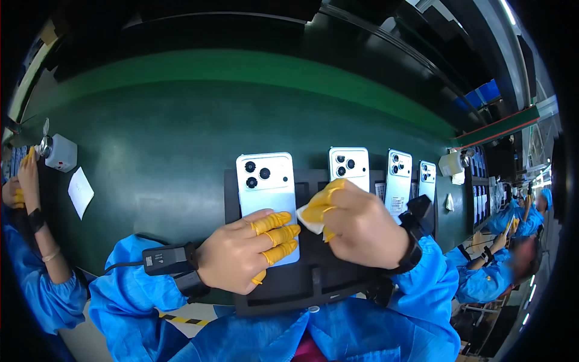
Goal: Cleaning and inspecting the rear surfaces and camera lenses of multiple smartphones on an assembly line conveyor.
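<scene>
Yellow finger cots cover fingers of both hands. My left hand [238, 250] is closed over the lower part of a light-blue phone [266, 198], which lies back up with its camera block at the far end. Folded fingers of my right hand [368, 229] pinch a white wiping cloth [312, 225] just right of that phone's edge. Whether the cloth touches the phone I cannot tell. Behind my right hand is a second phone [359, 175], partly covered by it. The phones are at a black compartmented tray [271, 308] in front of me.
Two more phones, a nearer one [398, 187] and a farther one [427, 175], stand at the tray's right. On the green worktop [151, 163], a white bottle [61, 153] and a white sheet [80, 192] lie left. Co-workers' arms [51, 241] show at both sides.
</scene>
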The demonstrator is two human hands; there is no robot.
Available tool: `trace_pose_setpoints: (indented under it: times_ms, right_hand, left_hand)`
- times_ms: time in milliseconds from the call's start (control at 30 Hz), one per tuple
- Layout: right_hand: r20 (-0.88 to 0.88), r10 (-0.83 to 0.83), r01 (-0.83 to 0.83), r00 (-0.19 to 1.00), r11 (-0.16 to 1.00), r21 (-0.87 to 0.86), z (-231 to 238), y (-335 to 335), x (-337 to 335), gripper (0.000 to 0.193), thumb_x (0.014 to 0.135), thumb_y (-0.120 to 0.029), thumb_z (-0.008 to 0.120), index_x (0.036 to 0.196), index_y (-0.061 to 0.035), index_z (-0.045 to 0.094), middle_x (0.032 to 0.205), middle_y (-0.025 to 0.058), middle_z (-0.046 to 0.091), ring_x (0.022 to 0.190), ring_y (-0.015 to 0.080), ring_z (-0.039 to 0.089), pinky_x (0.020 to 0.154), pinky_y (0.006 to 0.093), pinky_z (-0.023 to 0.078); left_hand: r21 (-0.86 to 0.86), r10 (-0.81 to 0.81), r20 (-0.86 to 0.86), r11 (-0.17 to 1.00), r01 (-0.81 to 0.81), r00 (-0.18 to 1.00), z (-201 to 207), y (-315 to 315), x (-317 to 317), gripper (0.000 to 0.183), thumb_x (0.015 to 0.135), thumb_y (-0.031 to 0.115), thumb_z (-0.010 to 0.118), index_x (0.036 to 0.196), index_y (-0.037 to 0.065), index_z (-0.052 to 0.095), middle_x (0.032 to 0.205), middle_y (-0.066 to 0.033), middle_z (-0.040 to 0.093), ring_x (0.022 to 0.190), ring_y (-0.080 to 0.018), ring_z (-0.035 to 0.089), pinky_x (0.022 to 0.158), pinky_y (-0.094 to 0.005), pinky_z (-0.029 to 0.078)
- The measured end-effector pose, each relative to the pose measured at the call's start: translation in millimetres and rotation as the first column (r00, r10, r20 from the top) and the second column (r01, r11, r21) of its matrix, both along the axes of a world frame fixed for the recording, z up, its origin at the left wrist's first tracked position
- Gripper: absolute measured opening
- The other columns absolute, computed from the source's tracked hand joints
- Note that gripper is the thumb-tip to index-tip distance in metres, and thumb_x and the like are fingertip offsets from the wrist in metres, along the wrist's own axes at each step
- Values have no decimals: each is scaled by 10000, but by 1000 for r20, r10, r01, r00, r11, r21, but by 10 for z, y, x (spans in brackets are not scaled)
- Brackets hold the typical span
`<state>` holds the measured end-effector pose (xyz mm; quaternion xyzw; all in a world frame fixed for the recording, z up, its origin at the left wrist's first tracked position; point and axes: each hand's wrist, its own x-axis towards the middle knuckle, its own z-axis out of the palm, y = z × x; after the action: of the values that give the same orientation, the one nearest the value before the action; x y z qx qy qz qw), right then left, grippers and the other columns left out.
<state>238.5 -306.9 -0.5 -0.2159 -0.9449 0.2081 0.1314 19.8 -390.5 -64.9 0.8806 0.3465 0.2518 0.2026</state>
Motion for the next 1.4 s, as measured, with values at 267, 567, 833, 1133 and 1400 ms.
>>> trace_pose_setpoints:
  times_ms: [267,567,833,1133,1400]
  right_hand:
    - [6,-280,273,960,940,204,139,-131,636,153,587,65,648,729,8,648,817,146,594,787,327,598,663,384,525]
    - [-216,-938,891,271,160,425,-203,463,2933,189,678,42,601,836,14,700,786,238,646,726,372,646,661,417,508]
    - [10,-904,833,427,397,386,-912,1055,3156,260,666,55,579,890,6,701,898,246,656,857,394,638,811,438,509]
    - [-378,-784,870,492,438,225,636,612,3553,404,681,146,502,1039,13,635,941,146,652,891,264,647,804,320,508]
    - [-450,-448,635,772,542,550,2414,1654,2522,363,784,10,567,1142,-10,621,1013,119,675,921,210,646,836,301,502]
  left_hand:
    - [-16,-75,-99,997,74,992,101,-5,26,575,545,61,634,1118,71,671,1250,-104,599,1257,-291,498,1075,-435,390]
    - [141,-35,35,990,29,999,57,-244,21,499,577,21,542,1053,34,692,1094,-146,653,990,-353,613,846,-426,507]
    - [12,230,87,973,-232,969,-8,-818,239,456,629,23,603,1072,35,711,829,-107,623,740,-273,583,669,-334,488]
    - [-138,356,128,930,-339,926,5,-831,-7,298,739,89,590,990,9,731,655,-79,640,554,-220,596,568,-307,453]
    - [-324,492,216,851,-413,843,222,-943,-326,256,789,99,601,996,12,722,700,-94,676,602,-222,632,606,-311,491]
